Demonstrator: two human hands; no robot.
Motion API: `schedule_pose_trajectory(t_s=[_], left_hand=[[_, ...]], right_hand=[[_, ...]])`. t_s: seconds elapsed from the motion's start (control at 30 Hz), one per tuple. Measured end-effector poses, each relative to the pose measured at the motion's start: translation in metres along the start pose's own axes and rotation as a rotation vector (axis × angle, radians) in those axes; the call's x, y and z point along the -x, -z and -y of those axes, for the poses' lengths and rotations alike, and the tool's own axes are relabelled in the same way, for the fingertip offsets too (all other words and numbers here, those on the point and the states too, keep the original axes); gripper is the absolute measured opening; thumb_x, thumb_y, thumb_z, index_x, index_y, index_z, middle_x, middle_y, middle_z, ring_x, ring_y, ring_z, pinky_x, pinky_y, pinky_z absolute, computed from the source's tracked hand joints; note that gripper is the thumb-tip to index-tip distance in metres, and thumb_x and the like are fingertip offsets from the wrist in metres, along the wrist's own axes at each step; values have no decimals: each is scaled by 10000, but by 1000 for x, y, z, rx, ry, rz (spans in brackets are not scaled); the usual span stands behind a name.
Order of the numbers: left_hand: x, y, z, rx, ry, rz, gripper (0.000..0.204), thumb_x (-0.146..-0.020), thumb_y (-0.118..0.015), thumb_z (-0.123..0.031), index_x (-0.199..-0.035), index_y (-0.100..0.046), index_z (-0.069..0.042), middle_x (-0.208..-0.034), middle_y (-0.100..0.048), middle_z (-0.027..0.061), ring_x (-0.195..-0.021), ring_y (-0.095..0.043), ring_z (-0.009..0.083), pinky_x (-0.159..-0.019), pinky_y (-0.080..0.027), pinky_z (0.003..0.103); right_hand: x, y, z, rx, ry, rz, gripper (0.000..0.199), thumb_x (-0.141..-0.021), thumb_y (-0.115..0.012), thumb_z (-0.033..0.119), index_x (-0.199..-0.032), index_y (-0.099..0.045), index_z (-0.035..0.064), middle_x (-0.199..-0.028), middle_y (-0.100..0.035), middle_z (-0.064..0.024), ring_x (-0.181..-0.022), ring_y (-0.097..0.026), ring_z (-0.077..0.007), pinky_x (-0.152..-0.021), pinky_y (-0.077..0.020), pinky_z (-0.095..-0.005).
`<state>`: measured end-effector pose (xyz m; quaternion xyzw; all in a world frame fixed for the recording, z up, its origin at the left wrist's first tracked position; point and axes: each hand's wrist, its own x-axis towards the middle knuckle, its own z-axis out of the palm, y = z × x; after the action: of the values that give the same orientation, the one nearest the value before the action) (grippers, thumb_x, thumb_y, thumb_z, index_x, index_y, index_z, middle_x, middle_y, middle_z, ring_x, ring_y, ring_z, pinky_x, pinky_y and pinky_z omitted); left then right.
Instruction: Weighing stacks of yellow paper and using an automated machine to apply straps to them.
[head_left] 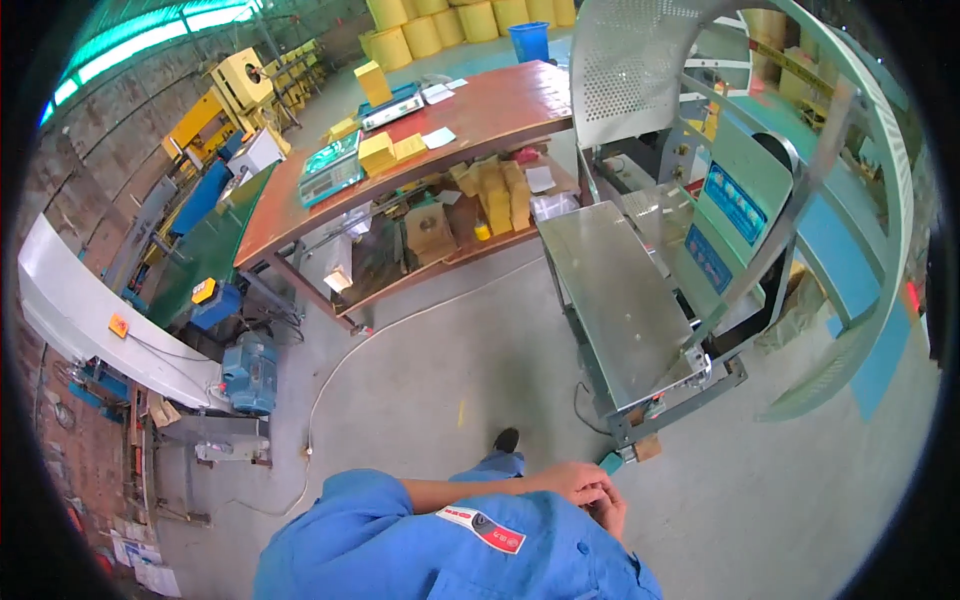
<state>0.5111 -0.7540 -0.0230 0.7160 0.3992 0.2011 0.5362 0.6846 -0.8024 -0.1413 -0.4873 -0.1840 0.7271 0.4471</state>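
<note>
My left hand [573, 481] reaches across in front of my blue work shirt, with its fingers curled. Against it rests my right hand [609, 511], also with bent fingers. The two hands touch and overlap in front of my body. Whatever may be between the fingers is hidden. Just beyond them lies a small teal piece [611, 462], by the foot of a metal machine table [625, 300]; I cannot make out its kind.
A red-brown workbench [470, 112] bears scales [330, 172], yellow blocks [377, 153] and papers; its lower shelf holds more blocks and a carton [430, 233]. At right rises a machine with a perforated guard [635, 70]. A cable [322, 390] crosses the floor; a blue motor [249, 372] stands left.
</note>
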Motion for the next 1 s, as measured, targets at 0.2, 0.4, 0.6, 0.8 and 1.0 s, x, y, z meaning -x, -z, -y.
schedule_pose_trajectory(t_s=[0.2, 0.4, 0.6, 0.8, 1.0], left_hand=[[-12, 66, 30, -30, -22, 1, 261, -921, -586, -187, -1152, -605, -68, -1053, -645, 108, -912, -662, 258, -766, -523, 365], [-24, 159, 84, -102, -24, -1, 283, -919, -568, -227, -1136, -619, -52, -1049, -657, 134, -924, -656, 299, -777, -522, 385], [-20, 245, 102, -152, -7, 3, 308, -905, -586, -236, -1139, -616, -37, -1035, -666, 138, -918, -660, 307, -777, -524, 398], [-25, 266, 114, -139, 10, 49, 321, -903, -590, -240, -1136, -611, -21, -1038, -662, 149, -917, -662, 312, -773, -522, 401], [-25, 254, 111, -107, 62, 56, 288, -908, -564, -219, -1133, -621, -49, -1037, -663, 137, -932, -656, 311, -787, -520, 394]], right_hand=[[-48, -30, -1, -7, -31, -63, 222, -924, -556, 83, -1088, -628, -48, -891, -670, -117, -744, -649, -168, -653, -532, -283], [-105, -123, 6, 88, -46, -42, 268, -942, -561, 104, -1155, -617, -50, -954, -681, -120, -790, -659, -170, -682, -532, -276], [-146, -202, -1, 202, 113, 131, 238, -947, -599, 133, -1107, -628, -40, -904, -684, -90, -787, -634, -132, -693, -493, -259], [-159, -214, 5, 349, 95, -23, 207, -945, -591, 132, -1041, -649, -42, -866, -680, -74, -738, -604, -110, -652, -471, -248], [-164, -216, 3, 300, 66, 94, 211, -925, -586, 94, -1075, -650, -40, -924, -676, -62, -820, -622, -129, -713, -490, -248]])
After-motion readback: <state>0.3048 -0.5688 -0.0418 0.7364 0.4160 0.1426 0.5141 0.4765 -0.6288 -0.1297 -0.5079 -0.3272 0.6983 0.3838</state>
